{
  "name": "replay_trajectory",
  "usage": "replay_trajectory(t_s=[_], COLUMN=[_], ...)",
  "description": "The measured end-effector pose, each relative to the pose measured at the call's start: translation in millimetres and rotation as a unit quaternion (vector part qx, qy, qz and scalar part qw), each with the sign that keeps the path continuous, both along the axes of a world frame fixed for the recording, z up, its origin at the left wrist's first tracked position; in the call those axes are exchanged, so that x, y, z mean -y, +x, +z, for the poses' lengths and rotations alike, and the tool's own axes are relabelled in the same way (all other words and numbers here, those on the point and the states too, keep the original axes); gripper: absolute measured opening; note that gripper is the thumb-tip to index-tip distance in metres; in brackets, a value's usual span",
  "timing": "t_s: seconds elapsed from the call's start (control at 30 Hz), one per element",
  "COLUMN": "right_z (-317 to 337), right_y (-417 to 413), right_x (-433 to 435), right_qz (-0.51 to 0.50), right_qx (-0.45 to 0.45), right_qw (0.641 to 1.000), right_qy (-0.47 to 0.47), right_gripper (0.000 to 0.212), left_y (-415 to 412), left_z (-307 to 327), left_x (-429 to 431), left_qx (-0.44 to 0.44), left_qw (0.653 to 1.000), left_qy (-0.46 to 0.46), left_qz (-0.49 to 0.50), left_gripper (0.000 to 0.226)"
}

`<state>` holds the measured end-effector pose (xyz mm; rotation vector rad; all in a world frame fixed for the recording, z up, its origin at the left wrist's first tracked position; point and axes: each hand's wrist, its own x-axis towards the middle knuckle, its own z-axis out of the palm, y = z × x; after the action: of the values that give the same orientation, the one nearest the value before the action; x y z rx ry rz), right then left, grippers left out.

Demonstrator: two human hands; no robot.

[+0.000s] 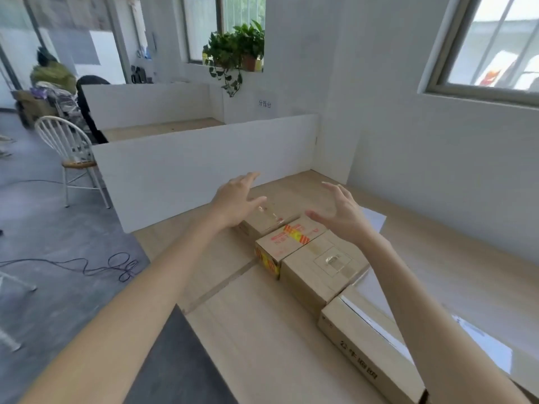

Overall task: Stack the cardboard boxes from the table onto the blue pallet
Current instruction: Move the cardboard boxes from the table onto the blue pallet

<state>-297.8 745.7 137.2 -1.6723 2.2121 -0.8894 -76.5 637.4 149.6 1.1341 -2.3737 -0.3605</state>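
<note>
Four brown cardboard boxes stand in a row on the desk [250, 339], running from near right to far left, each touching the next. The nearest box [364, 348] is long, with dark printed characters on its side and a pale strip of tape along the top. Next comes a squarer box with clear tape [320, 268] and a shiny patch on its lid. Beyond it sits a smaller box with red and yellow tape [287, 243] crossing its top and wrapping over one end. The farthest box [267, 220] is plain, with glossy tape on top, partly hidden by the left hand.

The left hand [237, 201] hovers over the farthest box with fingers spread, palm turned inward. The right hand [339, 211] is raised above the far end of the red-taped box, fingers likewise spread and curved, palm facing the left hand. Neither hand holds anything; whether the left touches the box below cannot be told.

The desk is light wood with a seam running across it, and white sheets of paper [376, 220] lie to the right of the boxes. A low white partition [204, 167] bounds the far side. Beyond are a second partitioned desk, a white spindle-back chair [70, 150], a trailing potted plant [233, 53] on a window sill, grey floor with a loose cable [113, 265], and a window [495, 45] on the right wall.
</note>
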Motion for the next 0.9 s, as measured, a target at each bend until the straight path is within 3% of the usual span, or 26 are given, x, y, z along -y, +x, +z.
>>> replay_trajectory(t_s=[0.33,0.63,0.9], right_z=[-49,-136,-211], right_y=[19,1,-5], right_x=[155,269,316], right_qz=[-0.005,-0.067,-0.145], right_qx=[0.018,0.078,0.064], right_qw=[1.000,0.991,0.970], right_qy=[0.013,0.082,0.183], right_gripper=[0.085,0.092,0.094], left_y=[14,-16,-42], left_z=[-53,-137,-188], left_x=[149,283,368], left_qx=[0.013,0.125,0.210], left_qw=[0.999,0.984,0.963], left_qy=[0.050,0.126,0.163], left_qz=[0.017,-0.020,-0.050], left_gripper=[0.064,0.071,0.102])
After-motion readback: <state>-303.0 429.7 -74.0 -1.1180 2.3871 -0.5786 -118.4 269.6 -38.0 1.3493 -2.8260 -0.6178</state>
